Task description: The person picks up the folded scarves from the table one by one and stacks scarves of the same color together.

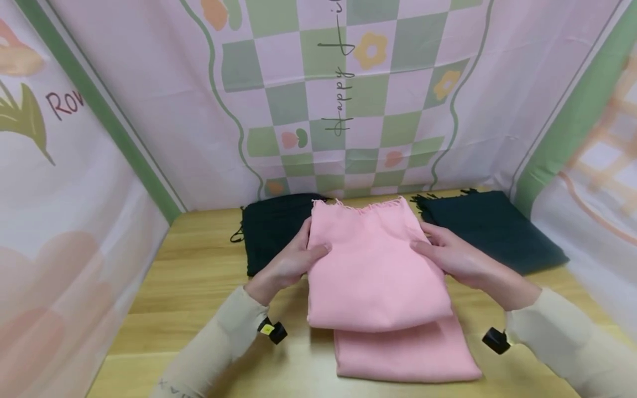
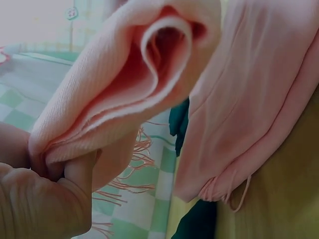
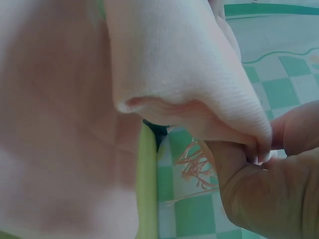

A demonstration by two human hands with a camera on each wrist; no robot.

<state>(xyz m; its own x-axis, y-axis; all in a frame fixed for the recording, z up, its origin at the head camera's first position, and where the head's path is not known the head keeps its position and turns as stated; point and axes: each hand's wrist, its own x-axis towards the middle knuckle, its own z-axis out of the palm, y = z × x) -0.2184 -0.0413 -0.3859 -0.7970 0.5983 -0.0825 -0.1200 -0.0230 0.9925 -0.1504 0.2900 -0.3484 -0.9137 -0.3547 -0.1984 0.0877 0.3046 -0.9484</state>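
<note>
Both hands hold a folded pink fringed scarf (image 1: 373,265) up off the table, its fringe toward the back. My left hand (image 1: 293,257) pinches its left edge, thumb on top; the left wrist view shows the rolled layers of the fold (image 2: 114,94) from the side. At the right edge my right hand (image 1: 450,254) pinches the cloth between thumb and fingers, also seen in the right wrist view (image 3: 269,174). Below it, partly hidden, a second folded pink scarf (image 1: 408,356) lies on the table, its fringe (image 2: 224,191) showing in the left wrist view.
A dark folded fringed cloth (image 1: 269,221) lies behind the left hand, and another dark fringed cloth (image 1: 497,229) lies at the back right. The wooden table (image 1: 199,276) meets a printed fabric backdrop (image 1: 343,99) at the back, with fabric sides left and right.
</note>
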